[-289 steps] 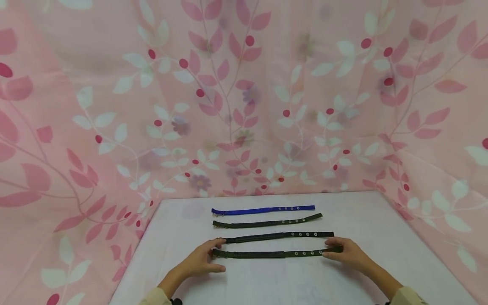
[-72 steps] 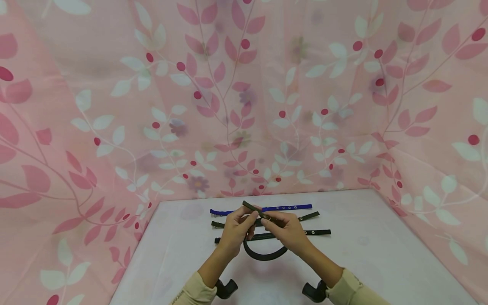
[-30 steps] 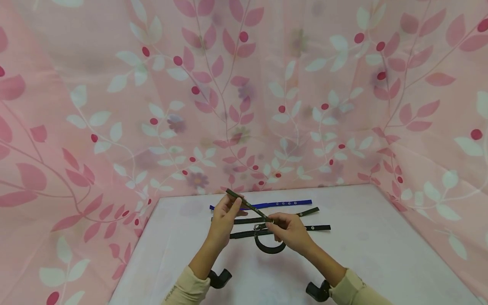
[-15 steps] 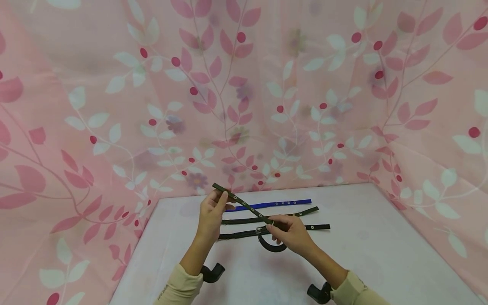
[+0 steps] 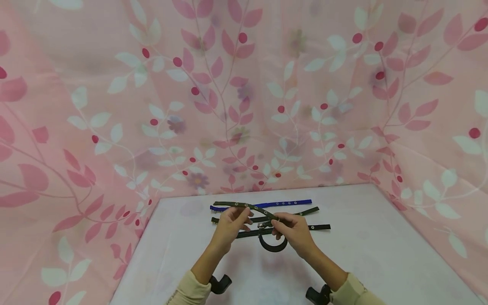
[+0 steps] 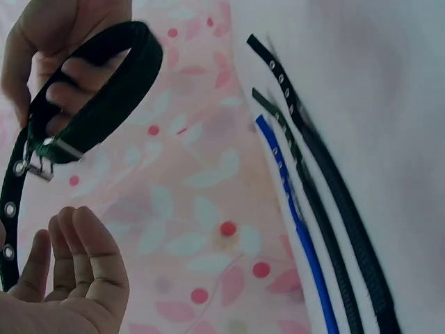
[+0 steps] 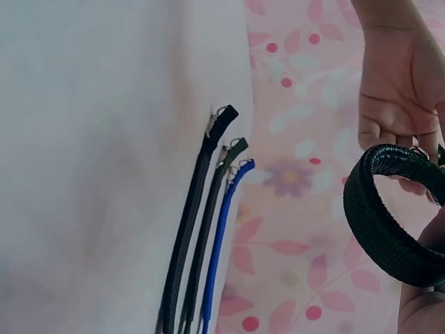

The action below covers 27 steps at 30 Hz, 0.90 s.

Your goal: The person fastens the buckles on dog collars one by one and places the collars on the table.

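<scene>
Both hands hold a dark green pet collar (image 5: 273,249) above the table. Its lower part is bent into a loop, and the eyeleted strap runs through the metal buckle (image 6: 52,156). My right hand (image 5: 295,231) pinches the collar beside the buckle. My left hand (image 5: 228,227) has the strap between thumb and fingers, and the strap's free end (image 5: 221,203) points left past it. In the right wrist view the collar's ribbed loop (image 7: 375,240) stands out round, with my left hand (image 7: 400,90) beyond it.
Behind the hands, a blue collar (image 5: 305,202), an olive green one (image 5: 313,209) and a black one (image 5: 322,227) lie stretched out in rows on the white table (image 5: 366,254). Pink floral cloth (image 5: 324,148) surrounds the table. Black devices (image 5: 222,284) sit at the wrists.
The collar has gone from lying flat to being looped through its buckle. The left hand drew the strap up and left, and now is back nearer the right hand, the strap slacker and curved.
</scene>
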Each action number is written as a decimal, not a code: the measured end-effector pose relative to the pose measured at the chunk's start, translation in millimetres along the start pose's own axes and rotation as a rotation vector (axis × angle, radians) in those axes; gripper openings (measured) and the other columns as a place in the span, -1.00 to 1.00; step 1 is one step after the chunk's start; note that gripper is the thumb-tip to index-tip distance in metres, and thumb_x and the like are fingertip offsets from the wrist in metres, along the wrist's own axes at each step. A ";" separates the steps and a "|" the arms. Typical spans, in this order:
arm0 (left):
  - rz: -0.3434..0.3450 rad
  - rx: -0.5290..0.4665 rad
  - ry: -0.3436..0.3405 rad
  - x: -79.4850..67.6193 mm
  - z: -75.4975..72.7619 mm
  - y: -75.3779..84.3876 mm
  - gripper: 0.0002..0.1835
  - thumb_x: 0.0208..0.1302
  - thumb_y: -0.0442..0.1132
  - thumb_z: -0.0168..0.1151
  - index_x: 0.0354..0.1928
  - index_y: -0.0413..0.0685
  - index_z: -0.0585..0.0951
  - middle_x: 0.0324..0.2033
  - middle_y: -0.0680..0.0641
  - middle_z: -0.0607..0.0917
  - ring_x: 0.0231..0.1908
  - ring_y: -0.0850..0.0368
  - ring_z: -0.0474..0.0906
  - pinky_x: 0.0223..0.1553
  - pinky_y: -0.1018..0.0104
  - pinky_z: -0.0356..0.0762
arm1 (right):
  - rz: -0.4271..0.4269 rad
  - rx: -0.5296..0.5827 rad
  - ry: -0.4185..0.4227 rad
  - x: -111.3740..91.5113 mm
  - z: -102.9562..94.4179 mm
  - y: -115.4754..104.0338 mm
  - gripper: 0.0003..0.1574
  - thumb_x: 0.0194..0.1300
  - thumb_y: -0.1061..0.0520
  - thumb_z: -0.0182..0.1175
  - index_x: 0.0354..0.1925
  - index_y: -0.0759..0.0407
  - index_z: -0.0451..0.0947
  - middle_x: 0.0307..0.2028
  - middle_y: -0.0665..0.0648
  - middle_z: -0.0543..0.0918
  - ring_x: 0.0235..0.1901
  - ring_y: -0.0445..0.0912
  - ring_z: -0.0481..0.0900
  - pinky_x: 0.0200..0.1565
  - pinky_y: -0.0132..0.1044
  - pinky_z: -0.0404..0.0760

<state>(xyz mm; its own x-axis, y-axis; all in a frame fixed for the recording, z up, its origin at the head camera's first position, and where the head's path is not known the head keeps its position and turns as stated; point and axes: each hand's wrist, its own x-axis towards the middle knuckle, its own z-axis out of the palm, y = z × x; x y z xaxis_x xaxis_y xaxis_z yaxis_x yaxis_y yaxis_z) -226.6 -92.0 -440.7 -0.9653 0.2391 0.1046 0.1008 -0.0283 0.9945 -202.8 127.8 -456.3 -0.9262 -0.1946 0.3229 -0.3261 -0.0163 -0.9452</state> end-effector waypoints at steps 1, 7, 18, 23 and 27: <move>-0.007 0.019 -0.019 -1.2 3.4 -3.0 -0.57 0.39 -0.04 0.22 0.02 -0.31 0.57 -0.17 -0.15 0.70 -0.25 0.09 0.64 -0.20 0.20 0.71 | 0.007 0.015 0.011 -0.2 0.1 -0.5 -0.73 0.33 0.26 0.25 -0.09 0.47 0.61 -0.46 0.44 0.62 -0.54 -0.20 0.62 -0.44 -0.27 0.69; 0.020 0.077 -0.243 -6.4 19.3 -17.9 -0.61 0.41 -0.10 0.22 0.17 -0.12 0.58 -0.10 -0.16 0.70 -0.14 0.05 0.66 -0.08 0.23 0.68 | 0.014 0.097 0.069 -5.0 1.6 -5.2 -0.68 0.36 0.27 0.21 -0.07 0.56 0.56 -0.48 0.24 0.66 -0.54 -0.19 0.61 -0.43 -0.32 0.68; 0.161 0.013 -0.278 -8.7 23.9 -16.0 -0.73 0.40 -0.24 0.21 0.02 -0.26 0.63 -0.31 -0.32 0.65 -0.33 0.21 0.66 -0.12 0.29 0.68 | 0.083 0.103 0.035 -2.6 -0.5 -12.4 -0.67 0.34 0.28 0.20 -0.06 0.56 0.45 -0.26 0.15 0.59 -0.31 -0.11 0.60 -0.23 -0.31 0.67; 0.161 -0.011 -0.307 -10.2 24.6 -15.8 -0.70 0.42 -0.26 0.18 0.05 -0.35 0.60 -0.23 -0.52 0.61 -0.32 0.23 0.66 -0.10 0.31 0.68 | 0.095 0.080 -0.020 -2.3 -2.4 -8.0 -0.60 0.34 0.23 0.25 0.01 0.51 0.47 -0.23 0.12 0.61 -0.31 -0.13 0.61 -0.22 -0.35 0.66; 0.162 -0.003 -0.319 -11.8 24.2 -15.2 -0.67 0.41 -0.24 0.20 0.10 -0.31 0.60 -0.16 -0.39 0.68 -0.28 0.23 0.67 -0.08 0.29 0.68 | 0.129 0.028 -0.066 -0.5 -4.0 -6.0 -0.50 0.36 0.15 0.26 0.17 0.35 0.45 0.02 0.26 0.61 -0.12 -0.15 0.62 -0.09 -0.38 0.65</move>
<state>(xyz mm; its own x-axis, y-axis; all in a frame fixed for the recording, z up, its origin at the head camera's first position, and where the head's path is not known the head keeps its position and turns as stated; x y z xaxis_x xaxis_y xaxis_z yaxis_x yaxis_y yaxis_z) -211.0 -70.9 -457.0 -0.8130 0.5226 0.2569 0.2452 -0.0929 0.9650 -201.1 131.9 -450.5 -0.9454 -0.2608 0.1956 -0.1988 -0.0146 -0.9799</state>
